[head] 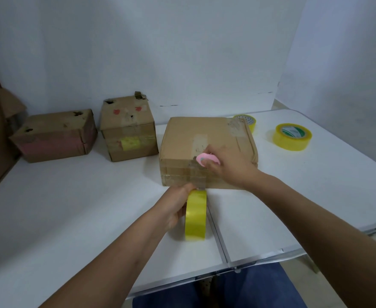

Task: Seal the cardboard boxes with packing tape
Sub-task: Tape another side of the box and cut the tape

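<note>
Three boxes on the table rn, and the one being worked is the flat box at dead center, right in front of the person. Looks like the cut step imo: a strip of tape runs from the roll up the front face of the box and over the top edge. Left hand grips the yellow tape roll standing on edge at 6 o'clock of the box, just beside its front face. Right hand holds a small pink cutter at the front top edge, fingers curled round it, resting on the cardboard.

Next move prob needs the strip kept taut w/ the left hand while the cutter slices it near the roll, then press the loose end flat. Can't tell if a blade is out, too blurry.

Box itself: brown, worn, old tape scraps and a torn label on top, clear tape bands across the front. Other two boxes sit at 10 o'clock, spare rolls at 2 o'clock.
</note>
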A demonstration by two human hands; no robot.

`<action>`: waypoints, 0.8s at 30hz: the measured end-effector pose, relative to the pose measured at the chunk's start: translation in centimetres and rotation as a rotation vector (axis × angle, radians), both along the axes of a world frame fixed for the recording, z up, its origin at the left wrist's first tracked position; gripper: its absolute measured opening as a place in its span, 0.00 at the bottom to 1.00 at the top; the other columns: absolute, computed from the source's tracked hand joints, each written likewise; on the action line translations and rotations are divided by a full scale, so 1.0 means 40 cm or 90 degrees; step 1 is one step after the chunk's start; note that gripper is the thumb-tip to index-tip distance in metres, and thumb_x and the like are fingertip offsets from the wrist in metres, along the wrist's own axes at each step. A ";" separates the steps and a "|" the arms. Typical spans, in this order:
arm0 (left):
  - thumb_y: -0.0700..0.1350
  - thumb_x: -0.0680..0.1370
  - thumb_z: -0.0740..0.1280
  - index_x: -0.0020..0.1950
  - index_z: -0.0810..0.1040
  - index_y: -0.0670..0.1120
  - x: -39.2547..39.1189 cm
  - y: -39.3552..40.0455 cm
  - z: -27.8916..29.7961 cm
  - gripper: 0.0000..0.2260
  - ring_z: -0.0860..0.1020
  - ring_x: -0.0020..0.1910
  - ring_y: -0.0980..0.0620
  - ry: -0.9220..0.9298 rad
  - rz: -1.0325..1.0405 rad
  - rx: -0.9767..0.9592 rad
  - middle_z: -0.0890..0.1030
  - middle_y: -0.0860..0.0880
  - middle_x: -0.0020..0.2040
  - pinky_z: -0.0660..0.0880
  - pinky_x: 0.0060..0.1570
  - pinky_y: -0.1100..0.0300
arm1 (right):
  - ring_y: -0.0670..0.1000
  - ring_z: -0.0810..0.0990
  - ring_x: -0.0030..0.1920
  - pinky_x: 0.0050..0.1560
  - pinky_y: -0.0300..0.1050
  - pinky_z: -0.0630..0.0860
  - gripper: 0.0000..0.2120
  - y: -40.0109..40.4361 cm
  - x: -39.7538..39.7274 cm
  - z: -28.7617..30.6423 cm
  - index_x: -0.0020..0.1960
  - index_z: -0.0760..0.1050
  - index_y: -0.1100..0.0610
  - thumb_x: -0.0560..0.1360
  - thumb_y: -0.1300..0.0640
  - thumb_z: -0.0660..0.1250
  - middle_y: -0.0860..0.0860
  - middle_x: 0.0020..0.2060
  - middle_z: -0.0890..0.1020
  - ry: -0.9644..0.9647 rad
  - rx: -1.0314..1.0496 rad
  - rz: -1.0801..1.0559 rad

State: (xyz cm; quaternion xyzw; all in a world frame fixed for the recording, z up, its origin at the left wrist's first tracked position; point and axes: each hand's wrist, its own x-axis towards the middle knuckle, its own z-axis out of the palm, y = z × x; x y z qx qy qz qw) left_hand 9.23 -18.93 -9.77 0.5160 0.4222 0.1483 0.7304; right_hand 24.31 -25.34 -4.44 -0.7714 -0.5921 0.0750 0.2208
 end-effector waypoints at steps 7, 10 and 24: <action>0.41 0.78 0.67 0.57 0.79 0.43 -0.006 -0.001 0.009 0.09 0.80 0.46 0.40 -0.038 -0.028 0.001 0.81 0.41 0.44 0.78 0.54 0.44 | 0.52 0.63 0.65 0.58 0.47 0.68 0.15 0.001 -0.012 -0.010 0.61 0.75 0.53 0.81 0.46 0.57 0.53 0.53 0.78 -0.148 -0.106 0.112; 0.42 0.78 0.67 0.56 0.79 0.43 -0.007 -0.002 0.012 0.08 0.80 0.42 0.41 -0.048 -0.041 -0.001 0.82 0.42 0.40 0.78 0.45 0.51 | 0.53 0.63 0.64 0.56 0.46 0.69 0.16 0.001 -0.018 -0.005 0.59 0.76 0.55 0.82 0.47 0.56 0.53 0.48 0.79 -0.188 -0.120 0.126; 0.40 0.80 0.62 0.58 0.78 0.41 -0.005 0.012 -0.001 0.09 0.79 0.48 0.40 -0.017 -0.049 0.013 0.80 0.39 0.47 0.77 0.57 0.43 | 0.57 0.76 0.52 0.45 0.48 0.73 0.10 0.006 0.023 0.044 0.56 0.72 0.53 0.80 0.51 0.55 0.54 0.45 0.74 -0.197 -0.087 0.029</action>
